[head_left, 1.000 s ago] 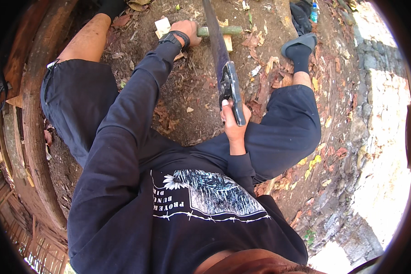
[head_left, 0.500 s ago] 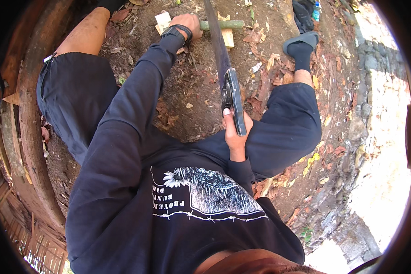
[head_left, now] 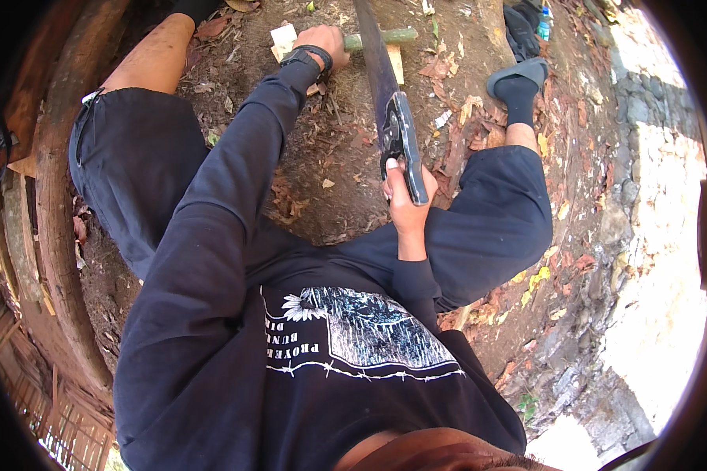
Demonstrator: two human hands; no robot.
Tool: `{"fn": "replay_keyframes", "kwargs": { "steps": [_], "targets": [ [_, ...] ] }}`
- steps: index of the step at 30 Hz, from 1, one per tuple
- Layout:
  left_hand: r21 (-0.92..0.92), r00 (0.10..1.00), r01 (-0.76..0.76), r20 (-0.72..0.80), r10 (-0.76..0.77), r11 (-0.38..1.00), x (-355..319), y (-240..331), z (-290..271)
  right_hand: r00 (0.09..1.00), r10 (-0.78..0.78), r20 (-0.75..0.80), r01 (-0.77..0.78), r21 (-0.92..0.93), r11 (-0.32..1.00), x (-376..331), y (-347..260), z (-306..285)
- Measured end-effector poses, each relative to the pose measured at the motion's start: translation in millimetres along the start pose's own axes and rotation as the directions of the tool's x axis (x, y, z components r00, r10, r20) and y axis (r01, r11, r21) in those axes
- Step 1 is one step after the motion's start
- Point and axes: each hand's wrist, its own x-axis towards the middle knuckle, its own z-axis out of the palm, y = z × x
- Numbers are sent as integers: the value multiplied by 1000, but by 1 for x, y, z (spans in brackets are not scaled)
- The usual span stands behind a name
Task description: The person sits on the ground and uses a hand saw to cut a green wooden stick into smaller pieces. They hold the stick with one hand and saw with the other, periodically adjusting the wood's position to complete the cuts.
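right hand [head_left: 404,206] grips saw [head_left: 385,86], left hand [head_left: 322,43] clasps green stick [head_left: 385,37] on leaf-strewn dirt [head_left: 330,149].

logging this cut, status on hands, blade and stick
Left hand gripping green stick on the pale wood block. Right hand shut on big knife, blade angled across the stick. Loose chips and leaves around, nothing blocking.

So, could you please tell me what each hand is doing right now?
Left hand: closed on the green stick.
Right hand: closed on the saw handle.
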Motion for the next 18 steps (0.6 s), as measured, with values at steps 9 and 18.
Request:
{"fn": "replay_keyframes", "kwargs": {
  "steps": [9,18],
  "targets": [
    [-137,995,25,99,-11,990,-18,-18,-10,1000,-12,-2,12,-58,998,-7,2,-3],
    [-24,1000,-2,-17,2,1000,-10,-11,-4,1000,25,-3,-25,133,991,-11,20,2]
  ]
}}
